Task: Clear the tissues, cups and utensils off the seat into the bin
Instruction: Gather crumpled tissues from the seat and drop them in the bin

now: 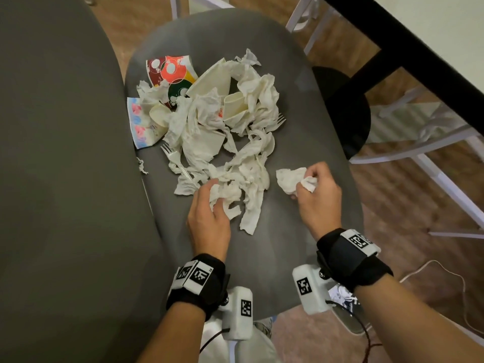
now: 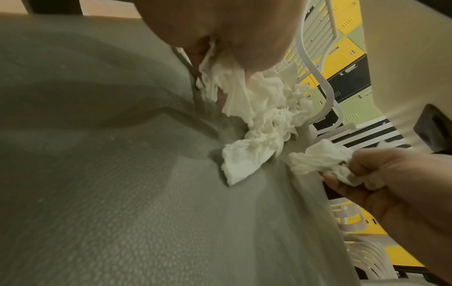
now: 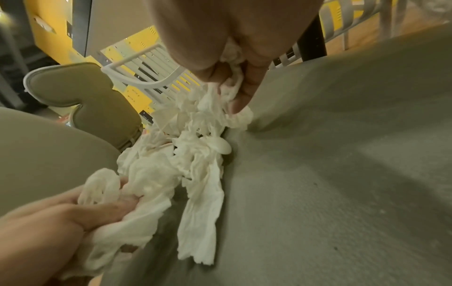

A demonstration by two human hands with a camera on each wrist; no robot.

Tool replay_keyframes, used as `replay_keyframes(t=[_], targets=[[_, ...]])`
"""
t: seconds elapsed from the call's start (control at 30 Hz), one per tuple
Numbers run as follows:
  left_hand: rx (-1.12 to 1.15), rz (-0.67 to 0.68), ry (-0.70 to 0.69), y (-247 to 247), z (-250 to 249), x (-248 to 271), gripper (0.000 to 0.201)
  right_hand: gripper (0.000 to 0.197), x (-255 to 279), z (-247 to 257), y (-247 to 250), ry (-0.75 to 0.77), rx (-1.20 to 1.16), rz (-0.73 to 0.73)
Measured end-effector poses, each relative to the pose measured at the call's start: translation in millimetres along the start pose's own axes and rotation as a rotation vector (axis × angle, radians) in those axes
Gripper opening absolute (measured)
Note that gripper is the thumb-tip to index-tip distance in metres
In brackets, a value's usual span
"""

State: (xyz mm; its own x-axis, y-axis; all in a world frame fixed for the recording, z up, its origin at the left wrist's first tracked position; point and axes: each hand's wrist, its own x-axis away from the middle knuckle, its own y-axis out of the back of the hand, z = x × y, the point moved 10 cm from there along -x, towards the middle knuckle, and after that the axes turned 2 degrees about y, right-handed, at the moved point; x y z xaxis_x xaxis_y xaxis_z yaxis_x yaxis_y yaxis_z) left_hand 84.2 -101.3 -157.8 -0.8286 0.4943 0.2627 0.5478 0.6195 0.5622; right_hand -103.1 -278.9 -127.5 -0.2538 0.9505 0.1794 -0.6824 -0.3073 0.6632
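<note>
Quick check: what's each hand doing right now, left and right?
Left hand: fingers curled, gripping tissues at the pile's near edge.
Right hand: closed on a crumpled tissue.

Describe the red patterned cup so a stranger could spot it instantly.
Start at the grey seat and its heap of white tissues. Look to the heap's far left edge: the flattened cup lies there, partly under tissue. Only it bears red, orange and green circles; the neighbouring cups are plain cream or pastel pink and blue.

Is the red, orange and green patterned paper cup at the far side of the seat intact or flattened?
Flattened: the patterned paper cup lies squashed on the seat.
</note>
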Motion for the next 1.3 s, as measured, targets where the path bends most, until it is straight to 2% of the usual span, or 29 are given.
replay_keyframes(t=[0.07, 0.2, 0.3, 0.4, 0.53, 0.6, 0.7, 0.83, 0.93, 0.97, 1.03, 1.07, 1.1, 1.2, 1.23, 1.3], targets=[[0.012, 0.018, 0.014, -2.0, -1.5, 2.6, 0.034, 0.022, 2.8, -6.0, -0.2, -0.044, -0.029, 0.029], [-0.017, -0.027, 0.038, 3.8, 2.6, 8.5, 0.009, 0.030, 12.0, -17.0, -16.3, -0.137, 0.004, 0.214], [-0.037, -0.080, 0.015, 10.7, 0.9, 14.2, 0.030, 0.025, 17.0, -29.9, -26.2, -0.138, 0.275, 0.319], [-0.041, -0.087, -0.021, 10.2, -0.5, 18.6, 0.032, 0.016, 20.8, -34.8, -27.6, -0.080, 0.388, 0.334], [0.102, -0.071, 0.089, 9.7, 11.5, 25.0, 0.015, 0.013, 26.6, -32.2, -16.1, -0.086, 0.250, 0.274], [0.070, -0.090, 0.095, 15.0, 9.7, 29.6, 0.019, 0.022, 30.7, -32.9, -15.7, -0.100, 0.189, 0.306], [0.027, -0.092, 0.087, 18.5, 3.8, 32.6, 0.022, 0.020, 32.6, -33.0, -12.1, -0.118, 0.151, 0.301], [0.022, -0.010, 0.089, 8.7, -3.6, 33.4, 0.033, 0.032, 35.7, -35.3, -8.9, -0.144, 0.209, 0.274], [0.030, 0.075, 0.095, -4.3, -0.1, 34.8, 0.033, 0.010, 40.3, -45.1, -14.2, -0.147, 0.188, 0.295], [0.031, 0.105, 0.109, -9.4, 4.1, 35.4, 0.029, 0.008, 43.8, -47.1, -16.3, -0.172, 0.129, 0.317], [0.082, 0.151, 0.146, -16.4, 12.6, 37.9, 0.022, 0.032, 51.5, -52.7, -22.5, -0.223, 0.046, 0.382], [0.131, 0.167, 0.165, -18.8, 14.6, 40.7, 0.025, 0.039, 54.3, -54.4, -24.0, -0.235, 0.030, 0.413], [0.166, 0.184, 0.187, -20.4, 15.8, 44.1, 0.029, 0.038, 57.0, -53.3, -23.8, -0.238, 0.018, 0.434], [0.189, 0.190, 0.205, -20.0, 12.5, 51.1, 0.027, 0.019, 60.1, -47.2, -21.5, -0.174, 0.029, 0.466], [0.177, 0.179, 0.192, -17.8, 9.3, 52.0, 0.029, 0.021, 62.2, -44.6, -20.6, -0.152, 0.053, 0.485], [0.155, 0.150, 0.144, -13.1, 1.4, 54.0, 0.024, 0.042, 66.7, -46.3, -19.6, -0.157, 0.090, 0.510]])
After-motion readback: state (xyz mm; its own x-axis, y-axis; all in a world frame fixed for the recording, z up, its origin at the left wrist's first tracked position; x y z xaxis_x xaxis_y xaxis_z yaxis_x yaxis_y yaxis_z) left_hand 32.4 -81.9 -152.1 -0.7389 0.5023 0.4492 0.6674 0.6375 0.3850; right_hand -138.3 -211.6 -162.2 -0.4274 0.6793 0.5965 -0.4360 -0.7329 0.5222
